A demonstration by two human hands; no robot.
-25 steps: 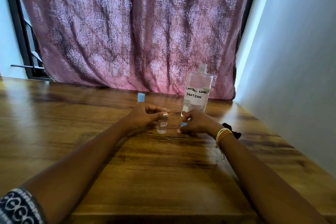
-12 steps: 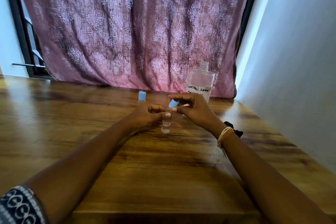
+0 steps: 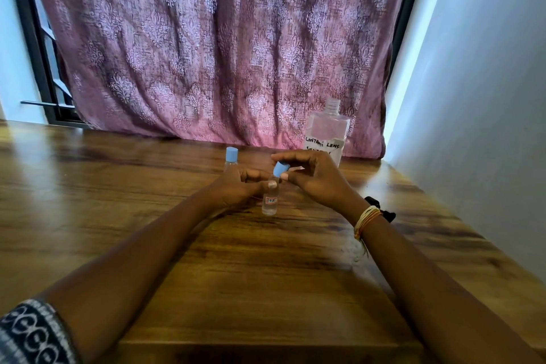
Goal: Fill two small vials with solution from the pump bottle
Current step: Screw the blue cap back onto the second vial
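A small clear vial [image 3: 270, 201] with a red-and-white label stands on the wooden table [image 3: 266, 275]; my left hand [image 3: 236, 188] grips it near its neck. My right hand [image 3: 313, 177] pinches a blue cap [image 3: 280, 169], tilted right at the vial's mouth. A second vial with a blue cap [image 3: 231, 158] stands upright just behind my left hand, its lower part hidden. The large clear bottle [image 3: 326, 134] labelled "contact lens solution" stands at the back right with its threaded neck bare and no pump on it.
A patterned pink curtain [image 3: 221, 47] hangs along the table's far edge. A white wall [image 3: 478, 112] runs close along the right side. A small black object [image 3: 381, 208] lies on the table behind my right wrist.
My right hand rose from the table with the blue cap and brought it to the top of the vial in my left hand. The left hand kept its grip.
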